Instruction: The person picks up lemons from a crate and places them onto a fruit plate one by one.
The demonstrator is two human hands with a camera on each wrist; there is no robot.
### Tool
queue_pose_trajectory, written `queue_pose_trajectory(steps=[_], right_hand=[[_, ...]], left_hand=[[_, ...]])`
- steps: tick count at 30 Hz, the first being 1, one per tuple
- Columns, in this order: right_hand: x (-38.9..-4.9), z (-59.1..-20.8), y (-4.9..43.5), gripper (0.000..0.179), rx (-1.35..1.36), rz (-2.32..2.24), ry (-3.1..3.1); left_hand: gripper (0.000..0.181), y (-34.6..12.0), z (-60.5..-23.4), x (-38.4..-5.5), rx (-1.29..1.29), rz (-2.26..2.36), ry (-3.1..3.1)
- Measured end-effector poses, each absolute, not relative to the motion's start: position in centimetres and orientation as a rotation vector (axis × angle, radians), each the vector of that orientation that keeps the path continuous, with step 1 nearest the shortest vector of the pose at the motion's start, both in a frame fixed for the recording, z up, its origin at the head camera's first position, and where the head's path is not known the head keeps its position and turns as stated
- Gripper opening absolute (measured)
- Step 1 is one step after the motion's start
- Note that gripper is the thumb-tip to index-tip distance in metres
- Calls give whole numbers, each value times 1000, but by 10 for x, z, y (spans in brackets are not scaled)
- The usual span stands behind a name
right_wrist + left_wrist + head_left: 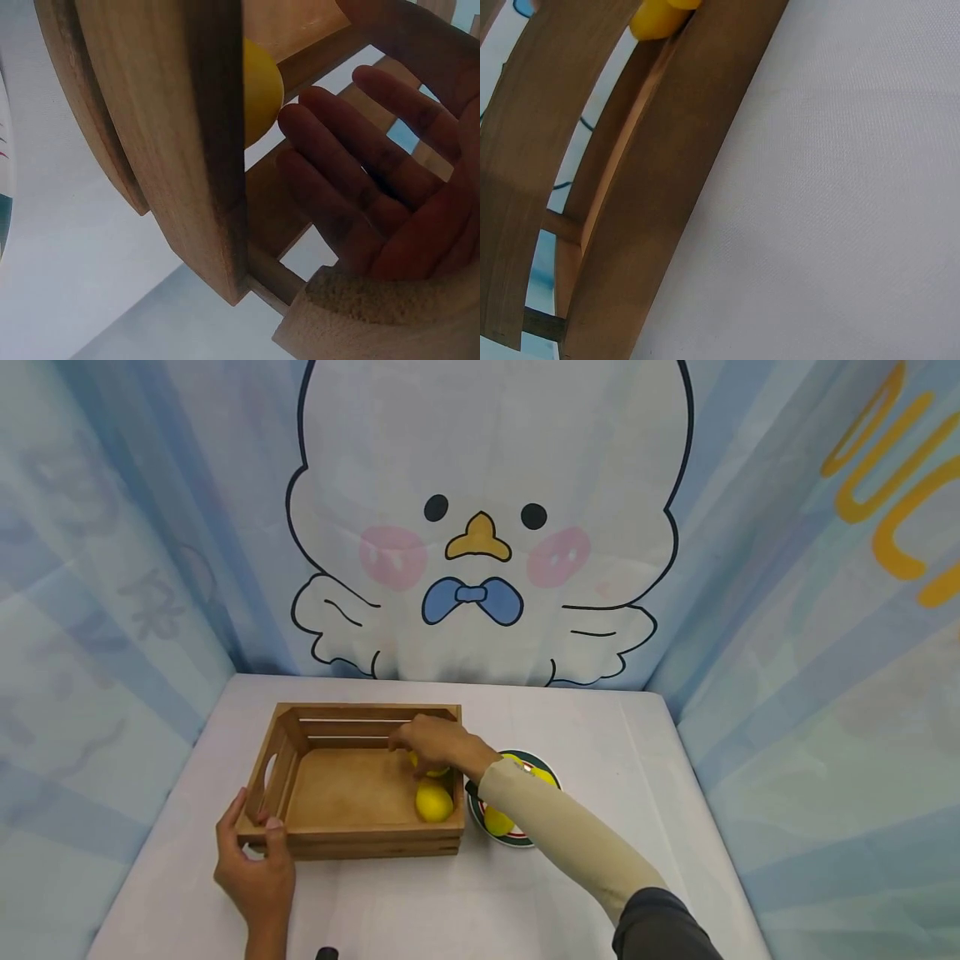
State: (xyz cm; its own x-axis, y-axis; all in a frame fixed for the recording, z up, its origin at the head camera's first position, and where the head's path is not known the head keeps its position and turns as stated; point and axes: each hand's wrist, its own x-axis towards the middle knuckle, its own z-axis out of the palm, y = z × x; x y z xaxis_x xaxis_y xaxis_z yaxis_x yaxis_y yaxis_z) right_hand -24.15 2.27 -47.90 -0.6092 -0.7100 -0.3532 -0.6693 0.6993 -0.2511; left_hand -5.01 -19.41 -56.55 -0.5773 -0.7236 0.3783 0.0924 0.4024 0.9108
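A slatted wooden crate [352, 843] stands on the table, its left front corner gripped by my left hand [255, 872], the thumb over the front rim. Two lemons lie at the crate's right end: a near lemon [434, 802] and a second one partly hidden under my right hand [438, 743]. That hand reaches over the right wall into the crate. In the right wrist view its fingers [360, 150] are spread and loosely bent, holding nothing, close to a lemon [261, 94]. The left wrist view has crate slats [652, 165] and part of a lemon [658, 19].
Right of the crate, a green-rimmed plate [517, 841] holds several lemons, one lemon [498, 821] at its front; my right forearm partly covers it. A small dark object [327, 953] shows at the bottom edge. Printed curtains [480, 643] surround the white table [600, 727].
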Motion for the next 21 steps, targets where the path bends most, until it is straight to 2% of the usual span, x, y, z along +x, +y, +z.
queue_pose_trajectory(steps=[21], right_hand=[[-239,-483,22,55,-1073,-87,2514]], left_hand=[[61,-195,-568,-51,531,-1281,-1832]])
